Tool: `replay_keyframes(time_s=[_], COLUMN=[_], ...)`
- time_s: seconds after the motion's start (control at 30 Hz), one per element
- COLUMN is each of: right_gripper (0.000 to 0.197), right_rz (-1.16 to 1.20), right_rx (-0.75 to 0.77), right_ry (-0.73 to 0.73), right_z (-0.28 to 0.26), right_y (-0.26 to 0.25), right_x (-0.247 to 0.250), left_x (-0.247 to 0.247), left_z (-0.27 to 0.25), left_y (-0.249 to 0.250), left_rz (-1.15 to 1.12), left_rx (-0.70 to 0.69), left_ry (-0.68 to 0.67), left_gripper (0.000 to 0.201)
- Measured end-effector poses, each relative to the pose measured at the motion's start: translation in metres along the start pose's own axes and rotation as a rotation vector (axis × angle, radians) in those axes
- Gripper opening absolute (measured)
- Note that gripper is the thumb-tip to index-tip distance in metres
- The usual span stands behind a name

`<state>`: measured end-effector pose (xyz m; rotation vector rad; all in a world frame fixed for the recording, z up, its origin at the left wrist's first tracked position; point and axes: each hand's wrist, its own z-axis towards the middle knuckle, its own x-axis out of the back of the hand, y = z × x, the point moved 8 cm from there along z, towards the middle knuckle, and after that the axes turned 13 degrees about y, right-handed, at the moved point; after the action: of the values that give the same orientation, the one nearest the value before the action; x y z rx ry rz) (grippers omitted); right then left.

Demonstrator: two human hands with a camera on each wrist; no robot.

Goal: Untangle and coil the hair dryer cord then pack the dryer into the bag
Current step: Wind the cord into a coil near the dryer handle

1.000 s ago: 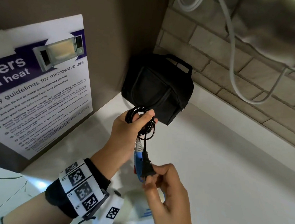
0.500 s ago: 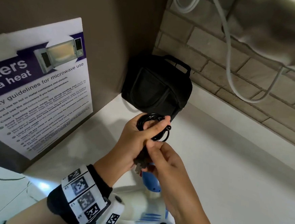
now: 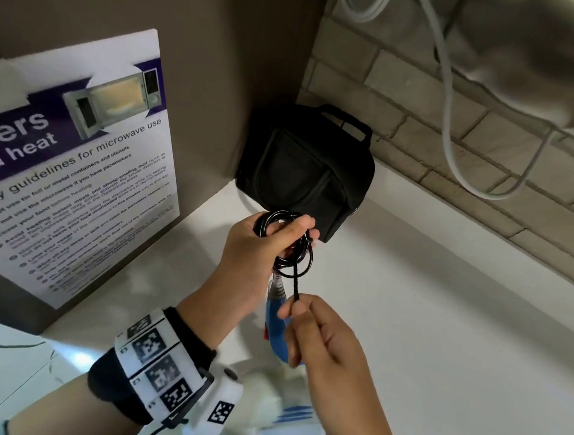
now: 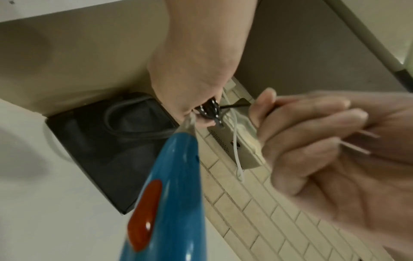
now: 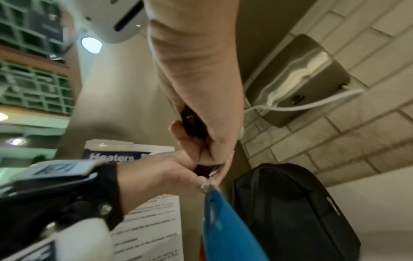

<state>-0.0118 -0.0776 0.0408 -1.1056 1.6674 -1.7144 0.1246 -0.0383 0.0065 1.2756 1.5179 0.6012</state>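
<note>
My left hand [image 3: 294, 231] grips a small coil of black cord [image 3: 288, 251] above the white counter. A short straight run of cord drops from the coil to my right hand [image 3: 292, 312], which pinches the plug end. In the left wrist view the plug's prongs [image 4: 357, 141] stick out past the right hand [image 4: 301, 137]. The blue hair dryer handle [image 3: 275, 323] with its red switch [image 4: 147, 213] hangs under the coil, and its white body is blurred at the bottom. The black bag [image 3: 303, 170] stands zipped in the corner, just behind the left hand.
A microwave safety poster [image 3: 69, 172] leans on the left wall. The brick wall [image 3: 455, 155] at the back carries a metal box [image 5: 299, 79] and a looping white cable [image 3: 455, 155]. The white counter [image 3: 441, 332] stretches to the right.
My right hand rose to the coil half a second ago and has come back down, drawing the cord end straight below it. The left hand keeps hold of the coil.
</note>
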Motion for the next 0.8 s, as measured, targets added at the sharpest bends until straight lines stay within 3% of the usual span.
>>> replay_keyframes(time_s=[0.17, 0.33, 0.47, 0.53, 0.67, 0.8], right_gripper=[0.025, 0.026, 0.032, 0.029, 0.025, 0.023], right_rz=[-0.073, 0.109, 0.121, 0.121, 0.138, 0.036], right_rx=[-0.012, -0.171, -0.24, -0.23, -0.206, -0.112], right_ry=[-0.056, -0.047, -0.085, -0.076, -0.035, -0.051], right_z=[-0.011, 0.001, 0.006, 0.008, 0.008, 0.001], right_y=[0.015, 0.021, 0.017, 0.014, 0.012, 0.008], right_x=[0.002, 0.014, 0.009, 0.005, 0.002, -0.001], left_x=[0.001, -0.01, -0.014, -0.014, -0.014, -0.001], left_z=[0.001, -0.004, -0.01, -0.01, -0.01, -0.003], left_y=[-0.008, 0.002, 0.001, -0.001, 0.002, 0.007], left_rz=[-0.026, 0.05, 0.132, 0.144, 0.168, 0.141], left_rx=[0.038, 0.052, 0.036, 0.02, -0.081, -0.174], left_ry=[0.021, -0.2, -0.265, -0.261, -0.249, -0.05], left_gripper=[0.014, 0.058, 0.072, 0.063, 0.02, 0.009])
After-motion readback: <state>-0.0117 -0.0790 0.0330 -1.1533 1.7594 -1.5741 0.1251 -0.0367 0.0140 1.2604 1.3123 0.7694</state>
